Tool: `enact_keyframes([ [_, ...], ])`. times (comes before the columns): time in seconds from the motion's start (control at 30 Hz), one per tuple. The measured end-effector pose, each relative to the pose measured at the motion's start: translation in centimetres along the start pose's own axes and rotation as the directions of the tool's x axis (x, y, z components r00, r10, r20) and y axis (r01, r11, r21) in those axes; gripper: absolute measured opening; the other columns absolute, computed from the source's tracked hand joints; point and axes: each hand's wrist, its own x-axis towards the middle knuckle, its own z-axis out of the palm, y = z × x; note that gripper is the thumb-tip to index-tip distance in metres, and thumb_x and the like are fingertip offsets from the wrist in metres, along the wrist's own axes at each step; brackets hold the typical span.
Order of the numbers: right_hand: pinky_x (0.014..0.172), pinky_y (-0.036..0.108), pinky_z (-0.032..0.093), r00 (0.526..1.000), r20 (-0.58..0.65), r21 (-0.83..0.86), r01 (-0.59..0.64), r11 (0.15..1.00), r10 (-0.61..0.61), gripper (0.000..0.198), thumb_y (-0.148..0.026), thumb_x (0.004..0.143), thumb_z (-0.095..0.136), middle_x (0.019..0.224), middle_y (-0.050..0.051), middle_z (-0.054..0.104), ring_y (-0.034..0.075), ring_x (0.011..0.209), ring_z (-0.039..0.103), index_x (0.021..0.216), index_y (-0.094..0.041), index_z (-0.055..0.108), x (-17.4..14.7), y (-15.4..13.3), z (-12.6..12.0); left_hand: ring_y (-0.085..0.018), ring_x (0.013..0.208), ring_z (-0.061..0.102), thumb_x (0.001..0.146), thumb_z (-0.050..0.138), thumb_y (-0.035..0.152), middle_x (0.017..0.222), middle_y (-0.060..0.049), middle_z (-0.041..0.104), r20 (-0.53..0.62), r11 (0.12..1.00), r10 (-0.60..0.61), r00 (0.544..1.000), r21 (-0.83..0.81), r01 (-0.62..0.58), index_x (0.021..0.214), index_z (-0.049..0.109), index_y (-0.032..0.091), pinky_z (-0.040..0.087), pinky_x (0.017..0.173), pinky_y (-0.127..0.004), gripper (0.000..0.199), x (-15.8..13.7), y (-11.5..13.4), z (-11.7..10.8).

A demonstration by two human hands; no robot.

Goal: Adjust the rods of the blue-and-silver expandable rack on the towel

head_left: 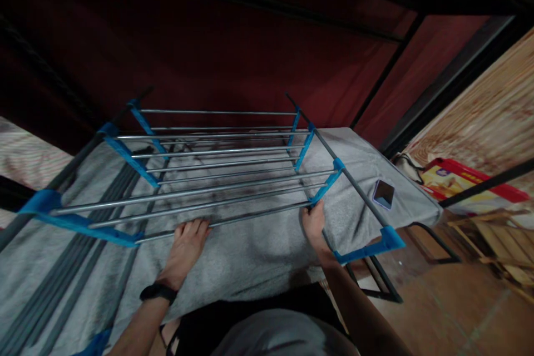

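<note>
A person's left hand [188, 247], at eleven o'clock, is holding the front rod [258, 215] of a tubular rack [233, 184] at twelve, while the right hand [314, 223], at one, is gripping a blue connector [327, 184].

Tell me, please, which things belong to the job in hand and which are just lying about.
Likely part of the job:
tiered tube rack with blue connectors
grey tubes under its left end

Likely lying about:
smartphone
red-and-yellow box

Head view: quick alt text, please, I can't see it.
A person's left hand is on the nearest tube of a metal-tube rack over grey cloth, the right hand at a blue bracket. Loose tubes lie left; a smartphone lies right.
</note>
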Motion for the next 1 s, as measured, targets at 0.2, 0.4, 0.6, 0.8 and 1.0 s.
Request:
enact_keyframes([
  [0.2,0.114,0.059,0.039,0.984,-0.017,0.019,0.177,0.984,-0.177,0.08,-0.044,0.086,0.047,0.156,0.031,0.042,0.042,0.145,0.041,0.153,-0.001,0.034,-4.7,1.9,-0.5,-0.029,0.125,0.06,0.104,0.042,0.041,0.13,-0.012,0.067,-0.171,0.987,-0.155,0.973,-0.075,0.144,0.14,0.056,0.023,0.044,0.112,-0.048,0.042,-6.7,1.3,-1.6],
  [0.4,0.116,0.063,0.037,0.861,0.186,-0.112,0.496,0.861,-0.473,0.051,-0.034,0.099,0.042,0.148,0.014,0.061,0.038,0.134,0.058,0.146,-0.027,0.059,-10.6,6.5,-1.9,-0.032,0.128,0.061,0.102,0.044,0.044,0.136,-0.014,0.064,-0.198,0.884,-0.465,0.863,-0.068,0.462,0.139,0.057,0.023,0.049,0.112,-0.049,0.044,-12.6,1.9,-2.8],
  [0.6,0.11,0.062,0.043,0.822,0.136,-0.172,0.569,0.804,-0.552,0.053,-0.032,0.101,0.041,0.147,0.015,0.062,0.038,0.13,0.061,0.151,-0.024,0.056,-10.7,5.2,-2.5,-0.031,0.145,0.05,0.102,0.042,0.043,0.154,-0.015,0.055,-0.159,0.847,-0.523,0.837,0.015,0.532,0.146,0.055,0.019,0.038,0.124,-0.051,0.051,-12.0,2.3,-2.7],
  [0.8,0.106,0.053,0.046,0.736,0.126,-0.332,0.664,0.671,-0.666,0.059,-0.027,0.101,0.041,0.149,0.017,0.061,0.034,0.124,0.064,0.159,-0.018,0.044,-10.3,6.1,-1.9,-0.028,0.15,0.046,0.105,0.035,0.045,0.159,-0.015,0.051,-0.081,0.843,-0.513,0.854,0.138,0.52,0.151,0.051,0.015,0.033,0.127,-0.052,0.057,-12.2,2.1,-2.2],
  [1.0,0.098,0.056,0.047,0.747,0.134,-0.324,0.654,0.684,-0.651,0.066,-0.03,0.101,0.042,0.147,0.019,0.061,0.038,0.117,0.065,0.166,-0.021,0.032,-10.2,6.8,-1.5,-0.027,0.151,0.044,0.106,0.035,0.045,0.159,-0.013,0.052,-0.064,0.838,-0.516,0.854,0.168,0.519,0.153,0.049,0.017,0.031,0.128,-0.051,0.057,-12.3,2.1,-2.1],
])
